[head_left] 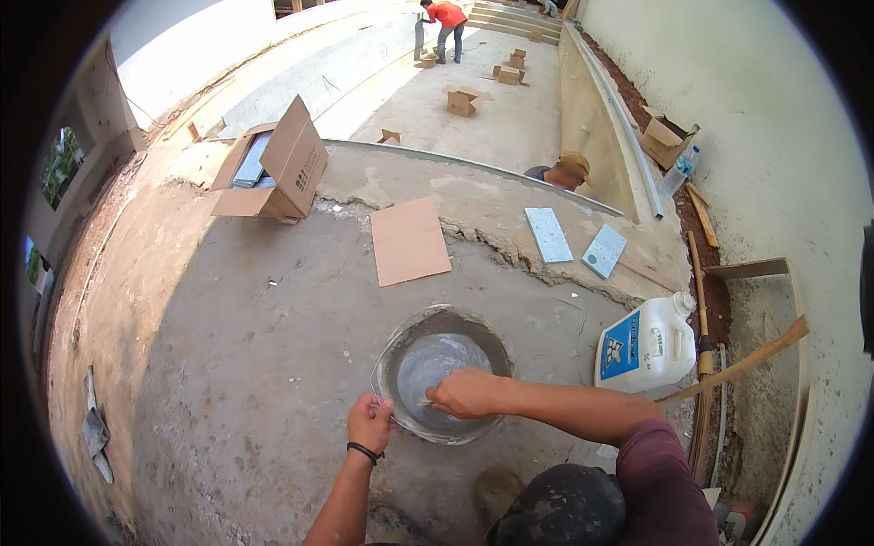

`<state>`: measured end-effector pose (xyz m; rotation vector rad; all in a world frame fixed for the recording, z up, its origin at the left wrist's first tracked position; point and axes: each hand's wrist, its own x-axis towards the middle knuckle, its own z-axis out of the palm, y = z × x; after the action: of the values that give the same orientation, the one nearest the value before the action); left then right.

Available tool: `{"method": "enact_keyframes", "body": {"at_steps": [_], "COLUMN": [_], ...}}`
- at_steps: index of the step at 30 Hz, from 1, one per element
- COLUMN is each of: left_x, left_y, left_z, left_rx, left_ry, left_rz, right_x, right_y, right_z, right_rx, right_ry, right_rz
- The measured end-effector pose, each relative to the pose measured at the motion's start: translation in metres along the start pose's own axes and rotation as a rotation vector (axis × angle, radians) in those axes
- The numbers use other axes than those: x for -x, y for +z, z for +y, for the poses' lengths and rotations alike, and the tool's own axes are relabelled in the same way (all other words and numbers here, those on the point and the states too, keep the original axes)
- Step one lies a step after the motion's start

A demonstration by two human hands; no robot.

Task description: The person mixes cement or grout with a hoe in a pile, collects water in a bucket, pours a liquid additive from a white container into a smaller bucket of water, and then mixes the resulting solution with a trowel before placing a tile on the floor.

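Note:
A round bucket (503,350) crusted with grey cement stands on the concrete in front of me, with wet grey mix (437,358) inside. At its left edge my left hand (370,420) is closed on the thin wire handle, with a dark band around the wrist. Over the mix, inside the rim, my right hand (462,393) is closed in a fist. A short pale end of something sticks out by its thumb. The rest of that tool is hidden by the hand and the mix.
A white jug (645,344) stands right of the bucket, near a wooden strip (746,362). Ahead lie a cardboard sheet (410,241) and two pale blue tiles (548,235). An open box of tiles (296,164) sits left. Beyond the ledge are two people, one in orange (446,14).

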<state>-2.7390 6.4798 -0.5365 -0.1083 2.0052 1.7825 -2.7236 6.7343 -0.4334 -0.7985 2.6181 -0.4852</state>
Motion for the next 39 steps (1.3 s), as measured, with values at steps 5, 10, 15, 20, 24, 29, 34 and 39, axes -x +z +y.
{"method": "enact_keyframes", "body": {"at_steps": [5,10,15,20,24,29,34,39], "left_x": [0.006,0.007,0.010,0.009,0.009,0.013,0.010,0.011], "left_y": [0.001,0.000,0.002,-0.001,-0.002,0.000,-0.003,0.002], "left_z": [0.009,0.011,0.019,0.019,0.015,0.025,0.016,0.026], "left_rx": [0.022,-0.021,-0.013,-0.046,-0.039,-0.071,-0.049,-0.059], "left_ry": [-0.002,-0.011,-0.038,-0.037,-0.024,-0.028,-0.026,-0.005], "left_rz": [0.003,0.012,0.017,0.014,0.004,0.018,0.020,-0.008], "right_x": [-0.031,0.020,0.039,-0.016,-0.031,0.014,0.043,-0.004], "right_y": [-0.021,-0.030,-0.012,-0.010,-0.026,-0.032,-0.015,-0.002], "right_z": [0.051,0.067,0.015,0.011,0.055,0.061,0.011,0.001], "right_rx": [0.088,0.170,0.056,0.009,0.085,0.155,0.052,0.000], "right_ry": [0.113,0.288,0.077,0.018,0.103,0.243,0.072,-0.004], "right_rz": [0.195,0.061,-0.132,0.004,0.186,0.073,-0.152,-0.002]}}
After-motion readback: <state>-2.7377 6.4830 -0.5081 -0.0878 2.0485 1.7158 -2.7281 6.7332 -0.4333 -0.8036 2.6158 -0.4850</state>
